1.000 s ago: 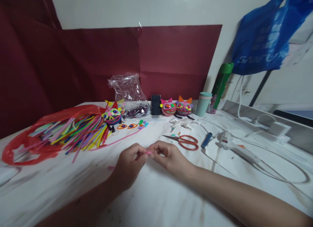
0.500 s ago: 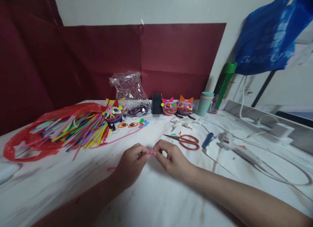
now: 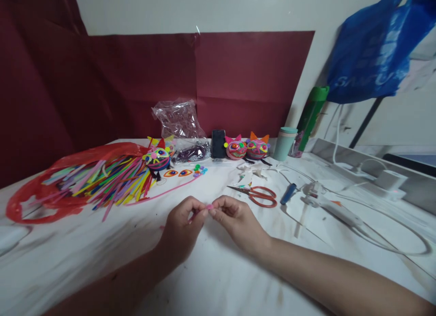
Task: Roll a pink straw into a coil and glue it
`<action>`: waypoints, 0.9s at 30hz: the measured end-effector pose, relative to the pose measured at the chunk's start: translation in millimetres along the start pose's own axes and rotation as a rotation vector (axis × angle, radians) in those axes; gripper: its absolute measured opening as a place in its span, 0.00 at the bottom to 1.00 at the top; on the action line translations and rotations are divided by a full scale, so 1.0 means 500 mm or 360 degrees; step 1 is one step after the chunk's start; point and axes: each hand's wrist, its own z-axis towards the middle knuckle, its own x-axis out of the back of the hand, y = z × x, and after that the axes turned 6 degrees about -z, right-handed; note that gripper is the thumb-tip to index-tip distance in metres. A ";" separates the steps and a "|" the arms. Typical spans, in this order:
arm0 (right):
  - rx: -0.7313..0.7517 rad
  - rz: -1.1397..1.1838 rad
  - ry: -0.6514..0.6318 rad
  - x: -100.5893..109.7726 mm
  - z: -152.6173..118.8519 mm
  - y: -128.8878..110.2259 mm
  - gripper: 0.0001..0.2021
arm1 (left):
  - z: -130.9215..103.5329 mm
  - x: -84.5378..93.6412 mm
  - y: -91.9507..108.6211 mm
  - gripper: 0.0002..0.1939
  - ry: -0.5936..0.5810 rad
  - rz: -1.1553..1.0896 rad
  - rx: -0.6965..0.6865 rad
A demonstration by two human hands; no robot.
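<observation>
Most of the pink piece (image 3: 210,207) is hidden by fingertips, so its shape is hard to make out; a pink scrap (image 3: 161,227) is largely covered by the left wrist; a white object (image 3: 13,239) is cut off at the left edge, the blue bag (image 3: 371,48) at the upper right; the left hand (image 3: 182,225) and right hand (image 3: 238,223) nearly meet, thumbs and forefingers pinching the pink piece between them, above the middle of the bench (image 3: 218,279); the scissors (image 3: 262,196) lie beyond the right hand, not touching it.
</observation>
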 end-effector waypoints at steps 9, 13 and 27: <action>0.0304 -0.0696 -0.0106 0.029 0.010 -0.012 0.07 | 0.015 0.007 -0.015 0.08 -0.0168 0.0450 -0.0244; 0.0415 -0.0878 -0.0197 0.035 0.010 -0.020 0.06 | 0.011 0.006 -0.016 0.09 -0.0222 0.0528 -0.0382; 0.0266 -0.0533 -0.0013 0.016 0.005 -0.005 0.07 | 0.010 -0.001 -0.008 0.07 -0.0122 0.0282 -0.0109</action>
